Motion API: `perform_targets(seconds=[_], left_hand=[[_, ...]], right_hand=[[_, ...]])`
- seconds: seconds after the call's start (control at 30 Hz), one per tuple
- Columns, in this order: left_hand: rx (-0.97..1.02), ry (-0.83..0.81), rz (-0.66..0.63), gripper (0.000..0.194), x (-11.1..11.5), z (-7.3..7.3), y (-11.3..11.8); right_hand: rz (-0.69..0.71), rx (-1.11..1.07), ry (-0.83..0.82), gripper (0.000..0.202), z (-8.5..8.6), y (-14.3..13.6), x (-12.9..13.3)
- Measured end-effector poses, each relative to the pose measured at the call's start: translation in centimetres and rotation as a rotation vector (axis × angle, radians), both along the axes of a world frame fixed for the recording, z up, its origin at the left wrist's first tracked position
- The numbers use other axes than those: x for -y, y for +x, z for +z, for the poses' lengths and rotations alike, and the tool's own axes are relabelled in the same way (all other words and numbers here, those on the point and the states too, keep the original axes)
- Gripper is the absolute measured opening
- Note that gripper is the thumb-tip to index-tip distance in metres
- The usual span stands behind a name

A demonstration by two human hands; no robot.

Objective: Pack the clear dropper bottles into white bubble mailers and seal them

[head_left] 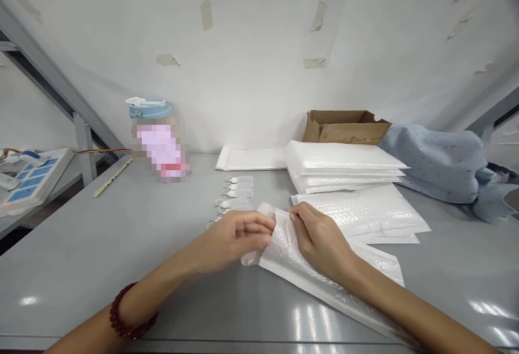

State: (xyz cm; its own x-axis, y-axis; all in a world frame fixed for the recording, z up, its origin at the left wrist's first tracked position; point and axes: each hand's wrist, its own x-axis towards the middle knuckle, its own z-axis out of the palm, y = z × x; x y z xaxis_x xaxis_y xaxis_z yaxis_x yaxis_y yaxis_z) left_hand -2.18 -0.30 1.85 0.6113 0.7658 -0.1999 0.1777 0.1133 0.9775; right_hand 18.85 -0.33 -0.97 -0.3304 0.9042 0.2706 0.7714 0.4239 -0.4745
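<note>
A white padded bubble mailer [286, 243] lies at a slant on the table, its flap [252, 258] folded out to the left. My right hand [322, 238] pinches the mailer's upper edge close to the mouth, thumb and fingers pressed together. At the mouth's left side is my left hand [245, 235], fingers stretched and thumb a little apart, the fingertips at the mailer's edge. Whether they touch it, I cannot tell. Behind the left hand several small white tags with looped strings [239, 193] lie in a column, the nearest ones partly hidden.
More bubble mailers [377, 211] lie right of my hands, with a thicker stack [344, 157] behind. A flat white mailer [253, 159] rests by the wall. Farther back are a cardboard box [348, 129] and blue cloth [433, 162]. A blue-lidded container [150, 109] stands left.
</note>
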Motion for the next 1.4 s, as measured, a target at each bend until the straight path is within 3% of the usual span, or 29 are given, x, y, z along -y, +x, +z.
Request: perform_targets(seconds=[0.07,0.13,0.23,0.33,0.5,0.57,0.63,0.7,0.77,0.87,1.0,1.3,1.4], left_hand=[[-0.210,0.225,0.144,0.021,-0.6,0.8,-1.2],[-0.422,0.415,0.196,0.021,-1.2,1.5,-2.5],[-0.664,0.565,0.095,0.017,-1.7,1.5,-3.8],[-0.814,0.652,-0.016,0.013,-1.4,0.6,-3.9],[-0.828,0.737,-0.095,0.020,-0.8,-0.2,-3.5],[-0.774,0.702,0.002,0.023,-0.8,0.6,-3.7],[-0.667,0.639,0.206,0.032,-0.9,1.7,-4.1],[-0.488,0.583,0.408,0.035,-0.9,2.8,-4.5],[-0.291,0.530,0.489,0.029,-1.0,3.5,-4.6],[-0.138,0.414,0.410,0.022,-1.0,3.3,-4.4],[-0.136,0.243,0.277,0.021,-0.9,2.0,-3.2],[0.025,-0.021,0.187,0.020,0.3,-0.3,0.2],[0.049,-0.017,0.225,0.020,0.8,-1.3,0.9]], right_hand=[[0.000,-0.037,-0.008,0.020,0.1,0.1,0.0],[0.002,-0.058,-0.022,0.021,0.3,0.2,0.0],[0.022,-0.073,-0.040,0.020,0.4,0.2,0.2],[0.037,-0.075,-0.057,0.020,0.3,0.0,0.3],[0.028,-0.099,-0.094,0.021,0.3,-0.1,0.3],[0.024,-0.123,-0.113,0.021,0.3,-0.1,0.3],[0.023,-0.148,-0.133,0.023,0.5,0.0,0.3],[0.026,-0.163,-0.146,0.024,0.6,0.0,0.2],[0.028,-0.175,-0.164,0.024,0.7,0.0,0.1],[0.021,-0.215,-0.214,0.025,0.8,0.1,0.0],[0.005,-0.272,-0.263,0.025,1.0,0.2,-0.2],[0.007,-0.326,-0.324,0.025,1.1,-0.3,0.2],[0.014,-0.330,-0.326,0.026,0.8,-0.5,0.4]])
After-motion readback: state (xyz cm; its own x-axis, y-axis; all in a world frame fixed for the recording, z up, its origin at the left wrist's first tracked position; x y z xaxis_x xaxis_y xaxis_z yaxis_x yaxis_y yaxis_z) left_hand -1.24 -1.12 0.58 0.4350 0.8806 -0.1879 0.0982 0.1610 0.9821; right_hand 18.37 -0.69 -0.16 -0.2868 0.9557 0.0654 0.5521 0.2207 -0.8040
